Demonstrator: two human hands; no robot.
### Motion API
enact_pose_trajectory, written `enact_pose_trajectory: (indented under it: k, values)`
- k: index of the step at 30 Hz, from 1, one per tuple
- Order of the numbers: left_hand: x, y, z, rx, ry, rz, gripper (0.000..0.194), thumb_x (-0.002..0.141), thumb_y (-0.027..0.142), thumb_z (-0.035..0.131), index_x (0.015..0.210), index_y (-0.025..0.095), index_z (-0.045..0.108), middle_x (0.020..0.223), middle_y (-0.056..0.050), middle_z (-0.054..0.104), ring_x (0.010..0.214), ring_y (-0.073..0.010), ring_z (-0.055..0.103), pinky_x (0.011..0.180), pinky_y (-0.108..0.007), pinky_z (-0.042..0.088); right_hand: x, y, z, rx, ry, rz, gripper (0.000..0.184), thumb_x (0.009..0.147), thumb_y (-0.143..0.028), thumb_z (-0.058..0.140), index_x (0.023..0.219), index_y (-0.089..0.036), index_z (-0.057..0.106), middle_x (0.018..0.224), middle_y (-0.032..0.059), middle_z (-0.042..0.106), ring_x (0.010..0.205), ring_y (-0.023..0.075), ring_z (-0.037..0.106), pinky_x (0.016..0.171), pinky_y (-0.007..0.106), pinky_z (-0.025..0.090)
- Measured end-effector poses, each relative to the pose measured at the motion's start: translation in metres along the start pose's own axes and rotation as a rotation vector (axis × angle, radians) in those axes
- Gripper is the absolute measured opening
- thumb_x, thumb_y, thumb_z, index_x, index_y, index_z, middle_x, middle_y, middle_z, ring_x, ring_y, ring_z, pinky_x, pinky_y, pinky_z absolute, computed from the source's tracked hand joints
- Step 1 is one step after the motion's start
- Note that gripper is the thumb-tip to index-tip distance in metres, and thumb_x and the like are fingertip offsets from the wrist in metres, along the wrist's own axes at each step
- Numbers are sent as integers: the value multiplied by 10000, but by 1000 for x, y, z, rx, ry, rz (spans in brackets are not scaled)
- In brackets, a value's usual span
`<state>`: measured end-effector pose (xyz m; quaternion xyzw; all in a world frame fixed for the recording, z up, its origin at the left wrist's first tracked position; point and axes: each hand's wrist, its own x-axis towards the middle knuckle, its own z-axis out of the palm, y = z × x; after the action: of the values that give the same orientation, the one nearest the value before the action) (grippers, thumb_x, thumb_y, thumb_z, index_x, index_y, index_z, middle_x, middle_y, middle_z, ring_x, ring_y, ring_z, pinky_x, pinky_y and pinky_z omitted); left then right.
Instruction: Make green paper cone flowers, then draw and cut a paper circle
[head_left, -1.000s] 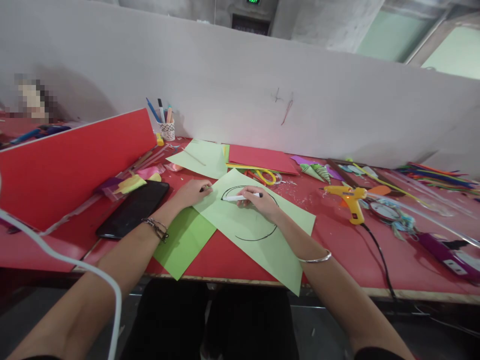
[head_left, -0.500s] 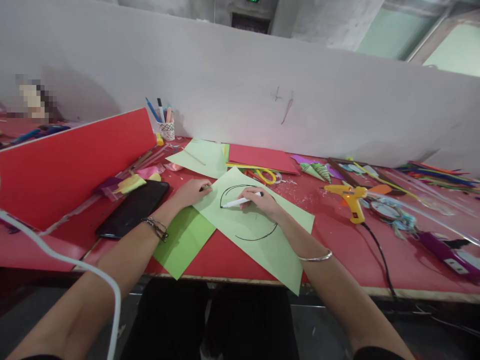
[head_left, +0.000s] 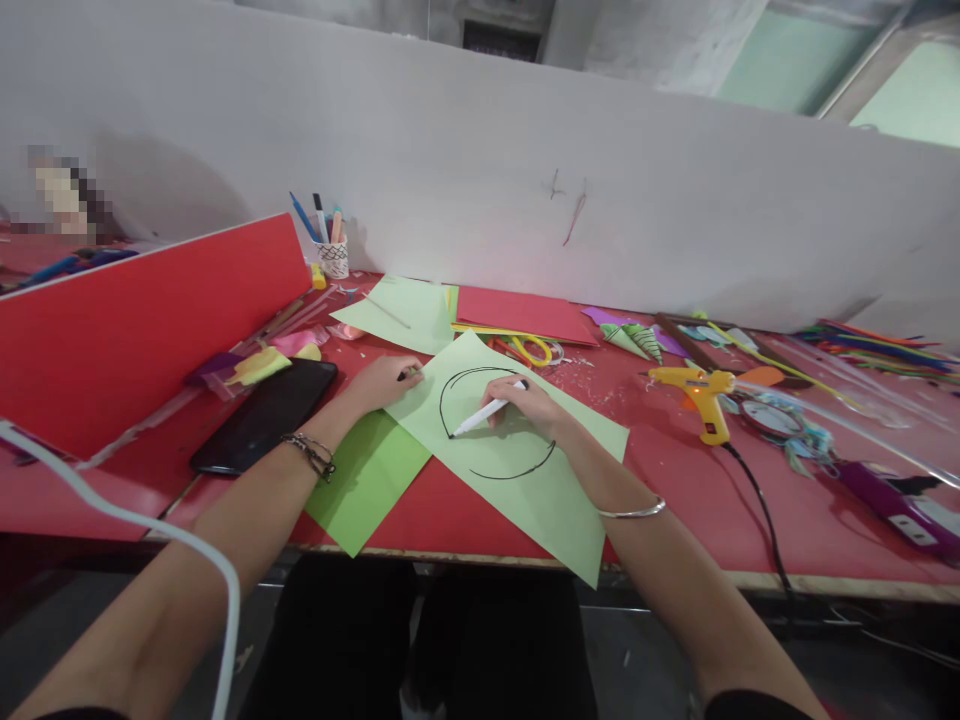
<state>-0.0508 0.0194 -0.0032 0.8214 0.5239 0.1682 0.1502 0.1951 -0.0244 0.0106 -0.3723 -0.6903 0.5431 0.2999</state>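
My right hand (head_left: 517,402) is closed around a white marker (head_left: 480,416) with a black end. The marker's tip touches a pale green sheet of paper (head_left: 570,500) at the left side of a black curved outline (head_left: 510,477). That outline is roughly round and has gaps in it. At the sheet's left edge rests my left hand (head_left: 390,382), its fingers curled on a small black piece (head_left: 406,374) that looks like the marker's cap. A brighter green sheet (head_left: 367,485) lies partly under the pale one.
Left of my hands are a black phone (head_left: 262,420) and a standing red board (head_left: 150,340). Behind lie a red sheet (head_left: 517,315), yellow-handled scissors (head_left: 534,350) and a pen cup (head_left: 334,258). A yellow glue gun (head_left: 705,395) stands at right, its cord running over the table edge.
The marker tip has moved down and slightly right, lengthening the black line on the outline's left side. My left hand has stayed in place.
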Motion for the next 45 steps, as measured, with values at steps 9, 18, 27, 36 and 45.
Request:
enact_pose_trajectory:
  k: [9,18,27,36,45]
  values:
    - [-2,5,-2,8,-2,-29,321,751,409,406,880,181,591,783,-37,646,712,-176,563,593,-249,355,2,4,-7,-47,-97,-13,303,760,-265,409,621,-116,634,472,23,586,476,102,520,513,215,402]
    - [-1,3,-2,3,5,-27,332,741,412,409,886,181,599,788,-43,638,722,-179,560,603,-248,359,2,7,-10,-10,-175,-10,337,774,-297,404,612,-103,626,447,26,575,430,108,520,470,223,417]
    - [-1,2,-1,-9,1,-27,327,742,410,415,890,181,595,800,-41,640,725,-172,561,601,-240,362,1,4,-11,-8,-176,30,340,761,-280,404,566,-103,619,410,23,557,403,107,512,442,212,404]
    - [1,0,0,16,-2,1,344,752,427,397,891,183,596,800,-41,642,728,-177,565,596,-244,360,-2,1,-12,-36,-188,90,376,770,-298,366,504,-127,570,343,-3,481,350,84,445,407,201,340]
    - [1,-1,-1,5,-2,17,330,758,415,399,884,182,596,774,-34,639,708,-171,562,588,-241,353,0,5,-13,-12,-190,100,379,785,-340,384,518,-137,560,383,0,502,375,87,450,413,210,347]
